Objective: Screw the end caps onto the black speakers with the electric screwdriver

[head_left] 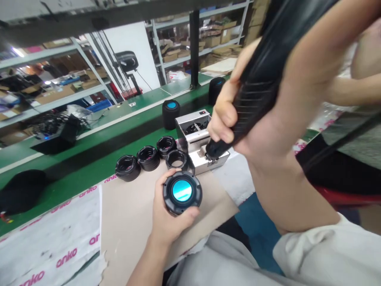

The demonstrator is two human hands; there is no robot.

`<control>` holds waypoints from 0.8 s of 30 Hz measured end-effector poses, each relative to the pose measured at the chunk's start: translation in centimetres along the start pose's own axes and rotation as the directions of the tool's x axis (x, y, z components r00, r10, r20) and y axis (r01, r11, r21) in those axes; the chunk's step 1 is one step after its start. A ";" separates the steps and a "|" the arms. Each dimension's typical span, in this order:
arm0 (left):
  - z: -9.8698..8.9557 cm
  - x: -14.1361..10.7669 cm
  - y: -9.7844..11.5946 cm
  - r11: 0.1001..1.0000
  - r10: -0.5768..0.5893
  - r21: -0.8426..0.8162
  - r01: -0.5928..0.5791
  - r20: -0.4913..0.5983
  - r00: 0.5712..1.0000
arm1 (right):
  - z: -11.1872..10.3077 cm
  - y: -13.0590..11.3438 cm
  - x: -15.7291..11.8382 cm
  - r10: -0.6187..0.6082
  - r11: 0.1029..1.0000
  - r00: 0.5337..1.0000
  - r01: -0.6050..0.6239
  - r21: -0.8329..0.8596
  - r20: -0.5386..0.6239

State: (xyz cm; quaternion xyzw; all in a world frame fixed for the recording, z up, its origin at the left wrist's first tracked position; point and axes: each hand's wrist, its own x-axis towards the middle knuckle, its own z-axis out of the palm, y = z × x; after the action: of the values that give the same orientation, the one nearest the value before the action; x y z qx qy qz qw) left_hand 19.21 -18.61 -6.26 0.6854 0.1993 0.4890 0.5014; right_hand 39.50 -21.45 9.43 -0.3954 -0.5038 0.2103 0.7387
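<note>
My left hand [169,218] grips a black cylindrical device [169,194] with a shiny blue disc on its face, tilted up toward me over the cardboard. Close to the camera, my right hand [264,111] is wrapped round a black electric screwdriver [258,89] with a ribbed grip. The screwdriver's lower end points down at the front of a silver screw feeder [205,163]; its bit is too small to make out. Several black rings [148,158] stand in a group left of the feeder, one of them [176,160] just behind the device.
Brown cardboard [127,214] covers printed paper on the green bench [101,147]. Behind the feeder stand black cylinders with blue tops [171,115]. A black object [20,190] lies at far left. Another person's arm [351,89] is at right. Shelves [56,101] stand beyond.
</note>
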 end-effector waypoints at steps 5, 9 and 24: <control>0.0 -0.3 0.0 1.000 -0.021 0.004 0.021 -0.030 0.999 | -3.1 6.1 -0.2 -0.051 0.994 0.985 0.066 0.085 -0.166; -0.1 -0.2 0.0 0.999 -0.002 0.033 0.004 -0.044 0.999 | -3.2 8.0 -0.7 -0.012 0.995 0.990 0.026 0.099 -0.139; 0.2 0.0 -0.3 0.999 -0.042 -0.025 0.042 0.004 0.999 | 5.1 -3.2 1.0 0.049 0.939 0.982 -0.106 0.327 0.180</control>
State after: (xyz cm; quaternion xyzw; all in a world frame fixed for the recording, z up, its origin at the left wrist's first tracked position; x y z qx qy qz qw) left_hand 19.42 -18.54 -6.49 0.6756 0.2066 0.4798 0.5203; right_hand 34.96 -20.72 13.50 -0.2642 -0.5054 0.3548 0.7409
